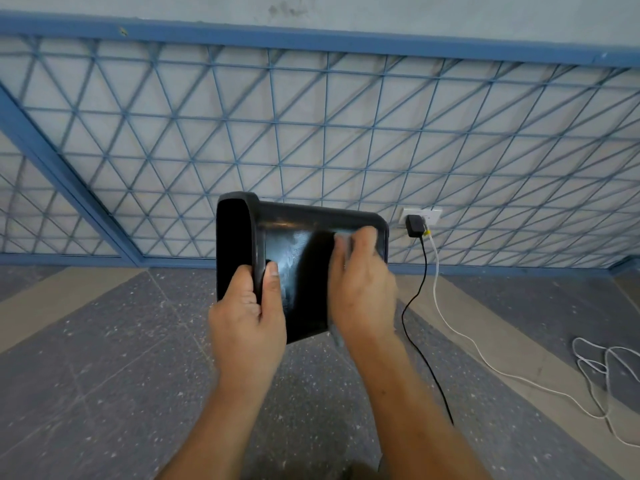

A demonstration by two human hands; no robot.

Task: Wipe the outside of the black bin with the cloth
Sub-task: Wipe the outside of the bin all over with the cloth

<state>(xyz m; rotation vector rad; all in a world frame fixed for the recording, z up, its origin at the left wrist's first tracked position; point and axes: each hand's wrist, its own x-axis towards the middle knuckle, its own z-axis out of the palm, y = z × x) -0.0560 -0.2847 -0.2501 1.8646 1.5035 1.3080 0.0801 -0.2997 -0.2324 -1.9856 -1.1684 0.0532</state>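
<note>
The black bin [294,271] is held on its side above the floor [104,358], its rim gripped by the left hand [247,317]. The right hand [362,282], blurred, is seemingly closed on the cloth [337,336] against the wall. With only 1 hand clamped, a hard stroke could twist the bin free.

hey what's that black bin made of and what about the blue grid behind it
The black bin looks like moulded plastic, glossy: rounded corners, a thick rolled rim and a pale sheen on its side. The blue grid seems painted metal: thin straight rods crossing inside a flat frame.
</note>
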